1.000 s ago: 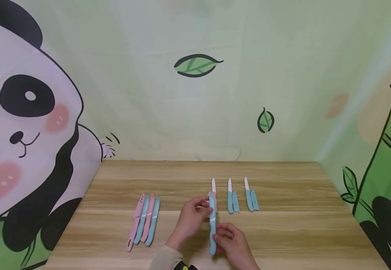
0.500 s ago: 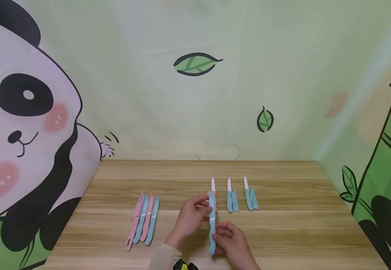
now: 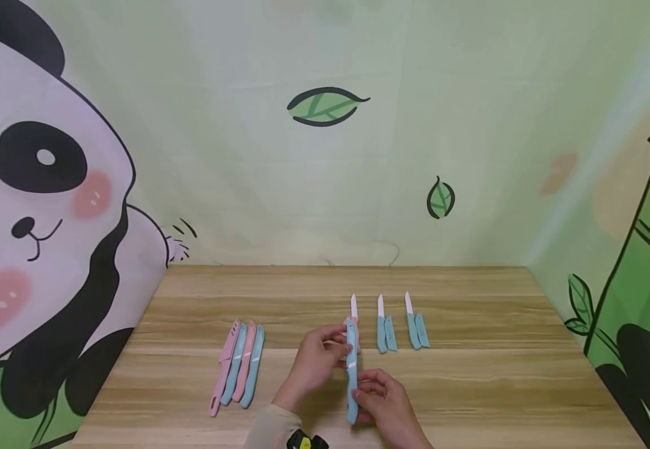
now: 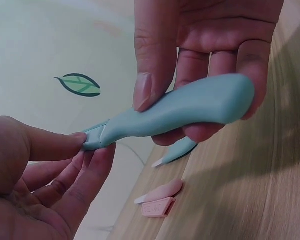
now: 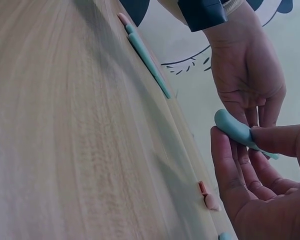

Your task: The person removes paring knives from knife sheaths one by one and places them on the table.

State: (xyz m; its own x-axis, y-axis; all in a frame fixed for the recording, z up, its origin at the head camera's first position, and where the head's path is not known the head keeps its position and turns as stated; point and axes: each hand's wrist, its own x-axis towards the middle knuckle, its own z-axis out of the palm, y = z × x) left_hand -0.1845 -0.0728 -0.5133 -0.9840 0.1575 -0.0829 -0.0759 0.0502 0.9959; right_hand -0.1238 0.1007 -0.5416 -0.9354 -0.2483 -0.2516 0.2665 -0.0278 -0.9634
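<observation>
Left hand (image 3: 316, 362) pinches the cover end of a covered blue knife (image 3: 352, 374), thumb on one face, fingers behind. Right hand (image 3: 383, 402) has the handle end, thumb against curled fingers. Neither is spread; both grip that one knife. It's held up off the worktop (image 3: 482, 393), over the middle side to side, cover pointing at the far edge, handle toward the near edge. Blade hidden; can't tell how far the cover is seated. Beige sleeve (image 3: 271, 427) and black wristband (image 3: 307, 439) on the left arm.

Just past the hands, toward the far edge: pink knife (image 3: 354, 305), white blade bare, partly blocked from above, pink cover (image 4: 159, 207) just beside it. Next along toward the right edge, two bare-bladed blue knives (image 3: 381, 333), blue covers (image 3: 390, 333) right alongside.

Toward the left edge: four covered knives (image 3: 232, 368) packed side by side, pink-blue-pink-blue, the outermost pink one with a slotted cover. Behind the far edge, pale green wall (image 3: 218, 125): panda on its left, leaves mid, bamboo on its right.
</observation>
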